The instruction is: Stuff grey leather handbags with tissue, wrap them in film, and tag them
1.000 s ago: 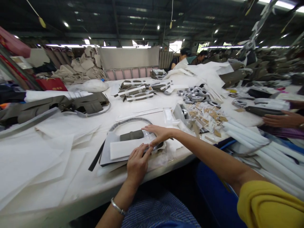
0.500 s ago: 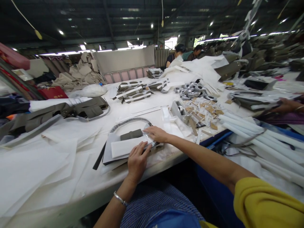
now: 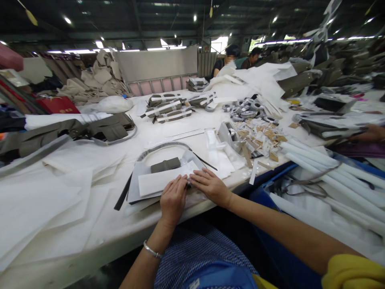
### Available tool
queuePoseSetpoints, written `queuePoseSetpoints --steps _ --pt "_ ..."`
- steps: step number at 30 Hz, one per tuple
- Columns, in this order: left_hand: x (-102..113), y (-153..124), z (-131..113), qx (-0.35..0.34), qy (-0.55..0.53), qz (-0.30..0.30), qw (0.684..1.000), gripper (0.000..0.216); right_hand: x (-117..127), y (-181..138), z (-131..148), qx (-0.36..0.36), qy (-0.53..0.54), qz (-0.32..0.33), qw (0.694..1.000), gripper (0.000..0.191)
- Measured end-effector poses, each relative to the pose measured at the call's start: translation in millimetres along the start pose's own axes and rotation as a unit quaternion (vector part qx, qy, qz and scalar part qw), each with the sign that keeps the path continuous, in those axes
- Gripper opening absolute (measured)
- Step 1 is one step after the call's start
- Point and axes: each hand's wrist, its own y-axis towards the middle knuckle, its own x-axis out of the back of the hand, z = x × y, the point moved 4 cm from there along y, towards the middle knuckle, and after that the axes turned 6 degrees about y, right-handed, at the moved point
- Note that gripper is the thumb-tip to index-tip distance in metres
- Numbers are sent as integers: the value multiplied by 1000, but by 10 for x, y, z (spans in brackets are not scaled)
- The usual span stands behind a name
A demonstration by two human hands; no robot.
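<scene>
On the table's near edge lies a flat grey handbag point(image 3: 132, 192) with a wrapped, arched handle point(image 3: 156, 147) and a dark strap end sticking out at left. A white foam strip point(image 3: 153, 184) and a folded grey-brown piece point(image 3: 165, 165) rest on it. A thin white sheet point(image 3: 193, 166) covers its right part. My left hand point(image 3: 173, 200) is closed at the bag's near edge, fingers pressed together over it. My right hand point(image 3: 212, 188) meets it from the right, fingers stretched out flat on the sheet's near edge. A small dark part shows between the hands; the thumbs are mostly hidden.
White sheets point(image 3: 54, 200) and a wrapped bag point(image 3: 69, 134) lie at left. Wrapped bundles point(image 3: 170, 108), grey rings point(image 3: 248, 109) and brown-and-white scraps point(image 3: 264, 136) lie farther back. White foam tubes point(image 3: 337, 176) are at right, with a co-worker's hand point(image 3: 371, 133) beyond.
My right hand has drawn back from the bag's right side to its near edge, beside my left hand. The white sheet now covers that side. The handle's dark right end has come into view.
</scene>
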Motion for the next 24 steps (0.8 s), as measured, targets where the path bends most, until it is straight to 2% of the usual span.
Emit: queuePoseSetpoints --steps 3,9,13,15,19,22,24 --pt "5 -8 -4 4 -1 2 1000 19 16 -39 0 21 8 -8 1000 36" --pt "27 13 7 11 -13 25 1000 25 223 -61 82 34 45 20 998 28" --pt "105 71 30 -7 -6 40 999 41 249 -1 130 -28 34 20 999 44" --pt "190 88 77 -45 14 70 996 49 187 57 91 -47 13 30 998 53" --pt "474 37 359 -116 97 129 980 56 61 168 -122 -37 -14 53 998 51" --pt "673 -50 679 -111 145 135 974 56 58 221 -263 -47 -19 48 998 49" --pt "711 -127 848 -101 158 132 973 54 76 242 -258 -78 -4 22 997 49"
